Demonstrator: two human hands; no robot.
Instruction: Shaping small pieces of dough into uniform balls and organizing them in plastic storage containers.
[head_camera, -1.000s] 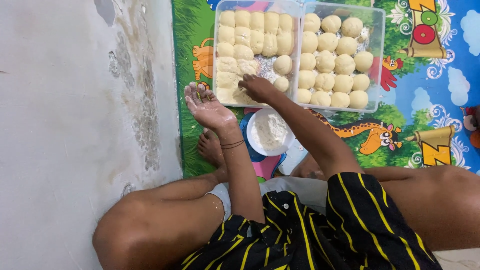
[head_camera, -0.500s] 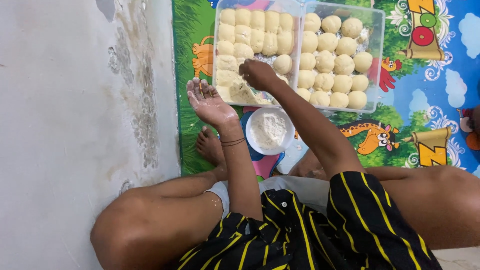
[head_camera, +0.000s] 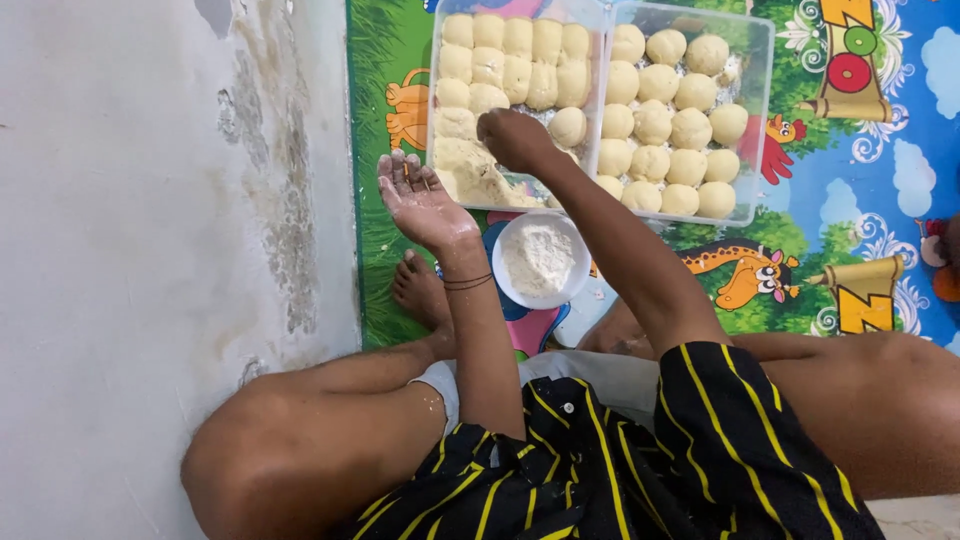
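Note:
Two clear plastic trays sit side by side on a colourful mat. The left tray holds pale dough balls packed tight, plus a flattened mass of dough at its near corner. My right hand reaches into this tray, knuckles up and fingers curled down onto the dough, so its grip is hidden. My left hand hovers palm up just outside the tray's near left corner, floury, fingers spread and empty. The right tray holds separate round dough balls.
A small white bowl of flour stands on the mat just before the trays, between my forearms. My bare foot rests beside it. A stained pale surface borders the mat on the left. My knees spread wide below.
My right hand has moved from the tray's near edge farther in over the dough. My left hand stayed palm up and shifted slightly.

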